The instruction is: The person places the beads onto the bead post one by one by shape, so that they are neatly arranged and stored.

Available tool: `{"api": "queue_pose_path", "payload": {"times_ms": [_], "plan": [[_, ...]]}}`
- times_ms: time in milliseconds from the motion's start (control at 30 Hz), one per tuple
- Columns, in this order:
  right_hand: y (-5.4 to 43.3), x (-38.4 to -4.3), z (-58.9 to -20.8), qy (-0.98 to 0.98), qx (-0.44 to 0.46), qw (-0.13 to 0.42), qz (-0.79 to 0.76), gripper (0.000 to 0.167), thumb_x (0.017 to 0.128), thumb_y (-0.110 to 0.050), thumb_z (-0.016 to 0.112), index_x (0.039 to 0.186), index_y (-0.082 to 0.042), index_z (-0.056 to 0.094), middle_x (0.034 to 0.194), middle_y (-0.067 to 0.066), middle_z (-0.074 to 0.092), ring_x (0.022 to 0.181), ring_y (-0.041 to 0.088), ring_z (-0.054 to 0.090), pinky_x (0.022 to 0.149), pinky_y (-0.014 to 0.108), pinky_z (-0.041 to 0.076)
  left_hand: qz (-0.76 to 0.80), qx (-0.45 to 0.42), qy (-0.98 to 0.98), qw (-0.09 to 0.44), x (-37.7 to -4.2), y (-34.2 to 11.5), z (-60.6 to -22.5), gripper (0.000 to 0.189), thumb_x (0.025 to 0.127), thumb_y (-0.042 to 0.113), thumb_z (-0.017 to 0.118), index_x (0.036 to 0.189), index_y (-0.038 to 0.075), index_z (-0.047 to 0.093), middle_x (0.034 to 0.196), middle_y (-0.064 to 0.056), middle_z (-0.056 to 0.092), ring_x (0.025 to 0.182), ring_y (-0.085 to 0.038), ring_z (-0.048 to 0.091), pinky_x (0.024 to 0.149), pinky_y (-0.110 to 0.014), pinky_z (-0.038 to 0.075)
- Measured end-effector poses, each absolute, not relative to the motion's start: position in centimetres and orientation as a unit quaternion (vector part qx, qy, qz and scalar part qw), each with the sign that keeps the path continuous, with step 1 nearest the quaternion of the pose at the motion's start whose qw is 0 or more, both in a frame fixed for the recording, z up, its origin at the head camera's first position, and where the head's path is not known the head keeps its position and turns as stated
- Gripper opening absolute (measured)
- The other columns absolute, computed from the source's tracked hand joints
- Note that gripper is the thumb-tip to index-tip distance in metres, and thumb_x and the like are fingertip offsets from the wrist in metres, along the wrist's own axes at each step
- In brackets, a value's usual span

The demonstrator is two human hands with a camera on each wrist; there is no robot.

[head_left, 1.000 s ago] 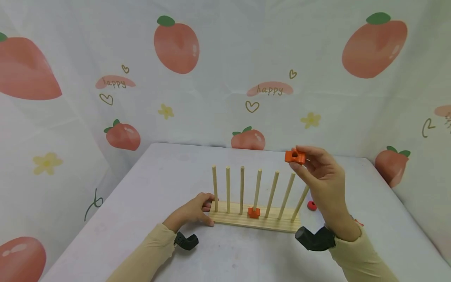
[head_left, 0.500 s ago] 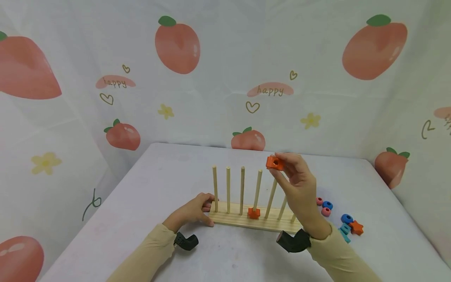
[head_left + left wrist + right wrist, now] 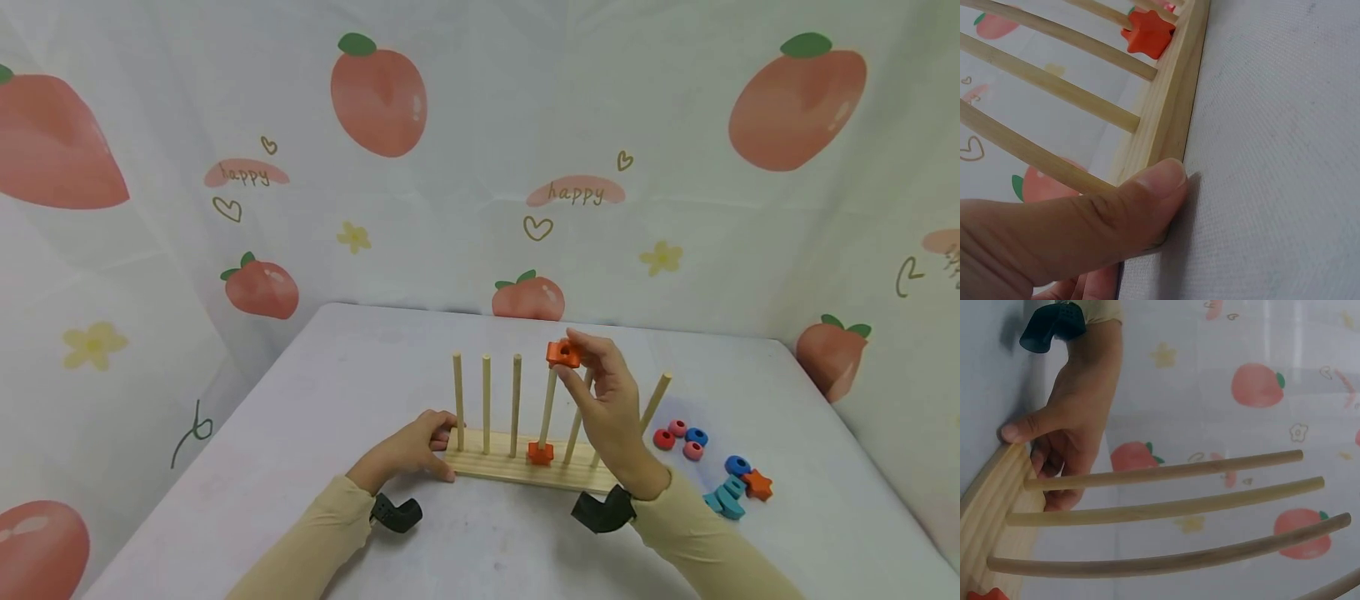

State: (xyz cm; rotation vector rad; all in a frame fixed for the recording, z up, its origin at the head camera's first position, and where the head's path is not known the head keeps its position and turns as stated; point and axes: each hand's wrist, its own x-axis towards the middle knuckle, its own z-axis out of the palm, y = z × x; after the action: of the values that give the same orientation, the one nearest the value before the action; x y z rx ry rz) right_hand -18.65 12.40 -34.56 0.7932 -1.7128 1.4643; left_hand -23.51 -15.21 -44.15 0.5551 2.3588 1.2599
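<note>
My left hand [image 3: 405,448] grips the left end of a wooden peg board [image 3: 498,468], its thumb [image 3: 1154,187] on the front edge and its fingers behind. Upright pegs stand in a row along the board. At the foot of the fourth peg from the left sits an orange star bead [image 3: 540,453], also seen in the left wrist view. Between thumb and fingertips, my right hand [image 3: 611,417] pinches a second orange star bead [image 3: 562,354], right at the top of that same peg. This hand hides part of the pegs at the right.
Right of the board lie several round beads, red [image 3: 663,439], pink [image 3: 693,451] and blue [image 3: 697,436]. Farther right are another blue bead [image 3: 737,465], teal pieces [image 3: 729,502] and an orange star [image 3: 758,485]. A fruit-print cloth [image 3: 450,217] hangs behind the white table.
My right hand has moved left and slightly down with the star bead, from beyond the rightmost pegs to the fourth peg's top. The left hand has stayed on the board.
</note>
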Motion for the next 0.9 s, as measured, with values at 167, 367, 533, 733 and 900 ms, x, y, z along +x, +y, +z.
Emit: {"api": "queue_pose_path", "payload": {"times_ms": [167,367,533,733,900], "plan": [[12.2,-18.7,-34.9,-0.687,0.275,0.334,0.584,0.044,0.082,0.016,0.064,0.124,0.010,0.054,0.109,-0.007,0.060,0.097,0.003,0.058,0.078,0.008,0.048,0.460,0.196,0.841,0.206,-23.6,-15.2,-44.2,0.075,0.061,-0.006,0.087,0.127,-0.003,0.051,0.120,-0.016,0.043,0.111,-0.025,0.049,0.099,-0.033,0.051],[12.1,-18.6,-35.2,-0.697,0.237,0.295,0.609,0.044,0.081,0.017,0.064,0.123,0.012,0.053,0.109,-0.009,0.059,0.094,0.004,0.059,0.086,0.010,0.051,0.459,0.195,0.842,0.207,-23.6,-15.3,-44.3,0.076,0.061,-0.006,0.087,0.127,-0.003,0.050,0.120,-0.015,0.043,0.111,-0.024,0.049,0.099,-0.032,0.051],[12.0,-18.4,-35.5,-0.709,0.196,0.253,0.629,0.043,0.084,0.011,0.065,0.125,0.008,0.051,0.109,-0.003,0.057,0.094,0.005,0.059,0.085,0.010,0.051,0.454,0.196,0.844,0.207,-23.7,-15.3,-44.3,0.075,0.061,-0.005,0.087,0.127,-0.002,0.051,0.120,-0.015,0.043,0.111,-0.024,0.049,0.099,-0.034,0.051],[12.0,-17.9,-36.5,-0.719,0.156,0.202,0.647,0.040,0.086,0.006,0.067,0.121,0.008,0.049,0.106,-0.002,0.058,0.092,0.005,0.059,0.084,0.012,0.052,0.453,0.197,0.845,0.205,-23.7,-15.3,-44.4,0.076,0.061,-0.005,0.087,0.127,-0.003,0.050,0.121,-0.015,0.043,0.111,-0.024,0.049,0.099,-0.033,0.051],[12.3,-17.6,-37.9,-0.735,0.127,0.159,0.646,0.034,0.086,-0.001,0.069,0.116,0.004,0.053,0.101,0.001,0.065,0.092,0.006,0.062,0.084,0.016,0.053,0.451,0.202,0.846,0.202,-23.7,-15.2,-44.3,0.075,0.061,-0.005,0.087,0.127,-0.003,0.051,0.121,-0.016,0.043,0.110,-0.024,0.049,0.099,-0.033,0.051]]}}
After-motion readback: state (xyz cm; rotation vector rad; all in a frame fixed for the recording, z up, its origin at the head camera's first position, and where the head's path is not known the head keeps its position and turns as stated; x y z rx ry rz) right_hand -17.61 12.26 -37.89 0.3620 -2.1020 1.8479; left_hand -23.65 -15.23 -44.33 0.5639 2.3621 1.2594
